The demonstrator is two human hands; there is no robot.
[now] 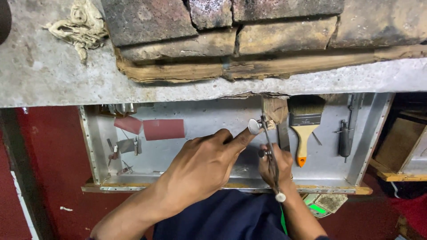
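Both hands at a small metal piece over the open drawer.
Left hand (pixel 200 166) pinches round silver piece (pixel 254 126) against wooden peg (pixel 272 111); right hand (pixel 275 165) clamped on jeweller's saw frame (pixel 270 153) (blade upright). Paintbrush (pixel 305 124) lies in metal drawer (pixel 213 116).

Drawer (pixel 222 116) is seen in dull grey metal. Paintbrush (pixel 304 125) handle is noted tan, orange-tipped. Sandpaper sheets (pixel 163 129) are recorded reddish-pink.
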